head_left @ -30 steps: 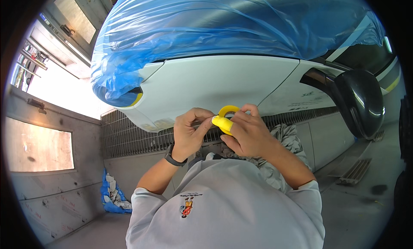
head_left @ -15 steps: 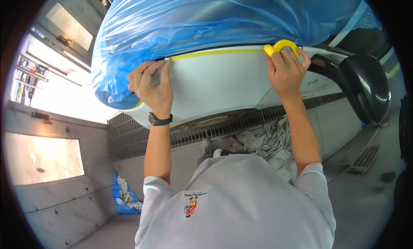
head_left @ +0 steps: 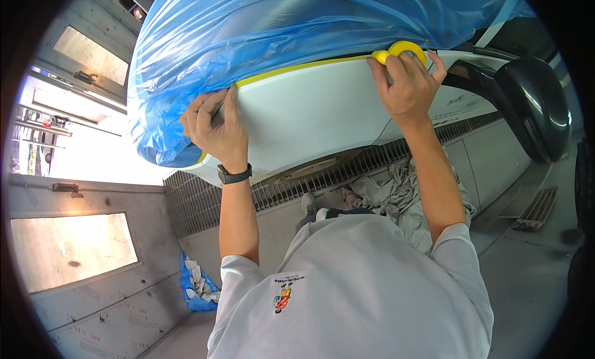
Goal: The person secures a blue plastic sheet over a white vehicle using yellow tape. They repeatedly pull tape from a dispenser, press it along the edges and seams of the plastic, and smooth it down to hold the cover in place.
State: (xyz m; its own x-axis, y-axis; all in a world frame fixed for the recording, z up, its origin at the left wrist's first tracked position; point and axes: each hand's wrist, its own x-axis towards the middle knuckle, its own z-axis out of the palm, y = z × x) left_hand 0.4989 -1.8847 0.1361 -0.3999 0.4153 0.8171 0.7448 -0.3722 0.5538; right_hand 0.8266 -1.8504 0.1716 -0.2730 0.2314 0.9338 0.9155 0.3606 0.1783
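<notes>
A strip of yellow masking tape (head_left: 304, 66) runs taut between my hands along the upper edge of a white car panel (head_left: 310, 114). My left hand (head_left: 217, 128) is closed, its thumb and index finger at the strip's left end. In the fingers of my right hand (head_left: 408, 91) is the yellow tape roll (head_left: 419, 49), at the strip's right end. Blue plastic film (head_left: 279, 27) covers the car above the strip and bunches beside my left hand. The fingertips partly hide the tape's ends.
A black side mirror (head_left: 536, 108) juts out at the right. Below the panel lie a floor grating (head_left: 204, 195) and crumpled grey sheeting (head_left: 403, 195). A blue bag with scraps (head_left: 197, 284) sits by the left wall, beneath a lit window (head_left: 74, 250).
The tape strip now lies closer against the film's lower edge; the dark line above it is mostly covered. Both hands still hold its ends. The whole view has tilted slightly.
</notes>
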